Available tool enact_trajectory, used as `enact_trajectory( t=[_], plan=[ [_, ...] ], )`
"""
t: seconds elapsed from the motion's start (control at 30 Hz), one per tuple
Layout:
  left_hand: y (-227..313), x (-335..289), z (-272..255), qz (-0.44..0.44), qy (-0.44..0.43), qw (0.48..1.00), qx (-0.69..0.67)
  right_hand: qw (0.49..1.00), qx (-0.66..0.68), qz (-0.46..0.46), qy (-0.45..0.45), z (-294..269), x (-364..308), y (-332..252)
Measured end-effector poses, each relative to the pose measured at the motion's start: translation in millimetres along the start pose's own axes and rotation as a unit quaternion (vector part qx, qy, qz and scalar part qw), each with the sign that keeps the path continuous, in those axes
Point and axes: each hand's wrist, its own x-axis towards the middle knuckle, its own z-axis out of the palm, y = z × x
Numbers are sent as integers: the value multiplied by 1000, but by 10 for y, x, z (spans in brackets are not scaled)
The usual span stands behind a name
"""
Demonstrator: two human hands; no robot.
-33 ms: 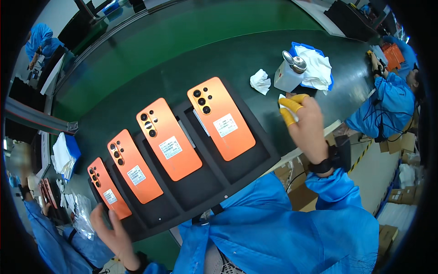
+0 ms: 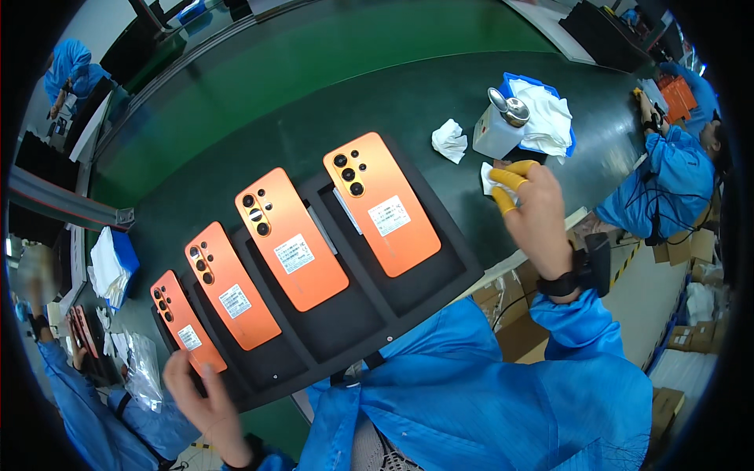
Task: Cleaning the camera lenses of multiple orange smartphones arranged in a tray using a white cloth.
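Observation:
Several orange phones lie back side up in a row across a black foam tray (image 2: 345, 318), each with dark camera lenses and a white label. The largest-looking phone (image 2: 408, 243) is at the right end, another phone (image 2: 306, 282) beside it, and the leftmost phone (image 2: 179, 318) is nearest my left side. Fingers apart and holding nothing, my left hand (image 2: 206, 404) is at the lower end of that leftmost phone. My right hand (image 2: 538, 216), with yellow finger cots, pinches a white wipe (image 2: 487, 179) above the bench, right of the tray.
Beyond my right hand stand a white dispenser bottle (image 2: 496, 135) with a metal top and a blue bin (image 2: 571, 143) of white wipes. A crumpled wipe (image 2: 449, 143) lies left of them. Another blue bin (image 2: 124, 255) is at the left. Co-workers sit on both sides.
My left hand has shifted slightly to the right by the leftmost phone. My right hand has moved a little right, and more of the white wipe shows. The phones stay put.

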Motion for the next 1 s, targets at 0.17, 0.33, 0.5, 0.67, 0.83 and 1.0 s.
enact_trajectory(
  t=[0.17,0.33,0.5,0.67,0.83,1.0],
  plan=[
    [687,-179,303,82,-117,989,-29,996,-68,-9,-62,-108,-72,239],
    [798,-162,517,134,-182,974,4,992,-87,-59,-75,102,-183,393],
    [781,-267,679,146,-219,965,21,992,-88,-79,-35,-110,-115,176],
    [821,-295,754,154,-228,960,62,991,25,-129,-20,-135,424,-541],
    [827,-262,729,137,-254,954,78,941,117,-314,-36,412,894,-1427],
    [828,-228,756,142,-261,952,74,913,117,-386,-62,957,1022,-1775]
  ],
)
